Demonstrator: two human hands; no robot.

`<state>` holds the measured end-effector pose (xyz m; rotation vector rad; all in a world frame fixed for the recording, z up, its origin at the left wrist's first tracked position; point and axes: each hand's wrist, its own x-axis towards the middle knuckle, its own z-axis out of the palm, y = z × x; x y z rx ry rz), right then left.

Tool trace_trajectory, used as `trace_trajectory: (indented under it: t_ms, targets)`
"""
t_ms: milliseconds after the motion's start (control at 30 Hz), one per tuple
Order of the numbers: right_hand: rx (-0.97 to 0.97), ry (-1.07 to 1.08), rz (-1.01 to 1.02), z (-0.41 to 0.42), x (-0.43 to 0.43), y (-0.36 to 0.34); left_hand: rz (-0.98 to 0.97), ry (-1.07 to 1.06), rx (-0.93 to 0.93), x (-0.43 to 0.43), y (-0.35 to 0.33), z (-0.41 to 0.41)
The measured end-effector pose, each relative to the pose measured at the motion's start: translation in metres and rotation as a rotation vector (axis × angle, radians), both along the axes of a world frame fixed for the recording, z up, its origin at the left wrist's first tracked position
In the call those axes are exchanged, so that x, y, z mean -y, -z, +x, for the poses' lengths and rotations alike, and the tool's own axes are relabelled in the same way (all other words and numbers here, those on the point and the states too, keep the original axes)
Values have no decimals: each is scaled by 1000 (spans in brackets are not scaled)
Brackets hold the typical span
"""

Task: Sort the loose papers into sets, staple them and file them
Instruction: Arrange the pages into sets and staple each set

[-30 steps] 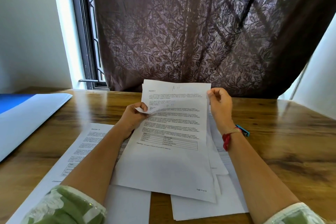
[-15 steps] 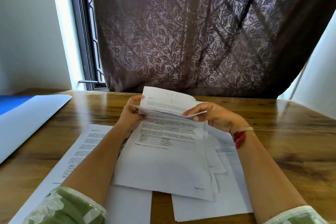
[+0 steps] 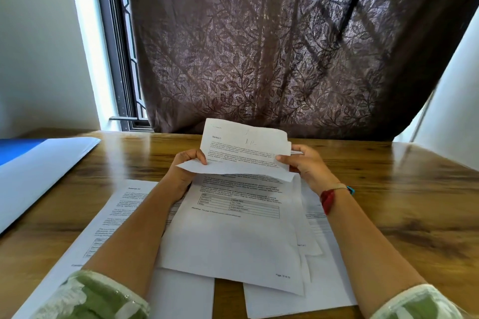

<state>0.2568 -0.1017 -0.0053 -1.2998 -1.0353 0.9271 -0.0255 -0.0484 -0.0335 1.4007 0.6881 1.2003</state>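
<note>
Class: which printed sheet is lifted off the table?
The curled sheet pinched between left hand and right hand; the other sheets lie on the table.

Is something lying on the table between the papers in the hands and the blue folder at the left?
Nothing visible does. The left hand and right hand hold the papers; only bare table lies between them and the folder. A loose sheet lies nearer the person.

Only one view exists: a wide-angle camera on the person's head, looking forward and down over the wooden table (image 3: 388, 189). It sits close above the left hand (image 3: 185, 172), the right hand (image 3: 309, 167) and the sheet (image 3: 246, 147) between them, and faces the curtain (image 3: 259, 59) behind the table.
</note>
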Motion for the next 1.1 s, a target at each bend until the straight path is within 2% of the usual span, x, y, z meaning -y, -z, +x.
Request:
trace_trajectory:
  t_ms: [100, 333, 433, 500, 567, 667, 733, 833, 900, 967, 1033, 1100]
  targets:
    - [112, 88, 134, -8, 3, -8, -11, -10, -4, -1, 2, -1]
    - [506, 262, 352, -6, -1, -7, 11, -27, 2, 5, 0, -1]
    - [590, 265, 499, -9, 3, -6, 9, -33, -1, 7, -1, -1]
    - [519, 271, 557, -9, 1, -9, -6, -65, -13, 6, -2, 0]
    - [259, 129, 545, -7, 2, -18, -34, -137, -21, 5, -4, 2]
    - [-43, -315, 403, 3, 11, -24, -30, -170, 21, -2, -1, 1]
    - [-77, -586, 223, 5, 20, -24, 21, -161, 4, -5, 2, -2]
    - [-11, -724, 59, 1, 25, -20, 41, -180, 0, 0, -2, -1]
    - [11, -729, 60, -1, 26, -21, 51, -179, 34, 3, -5, 1]
    - [-59, -681, 130, 0, 24, -24, 55, -134, 27, 3, -4, 0]
    - [-109, -426, 189, 1, 20, -24, 44, -119, 6, 0, -2, -2]
    - [89, -94, 202, 2, 12, -21, 21, -119, -6, 0, -1, -3]
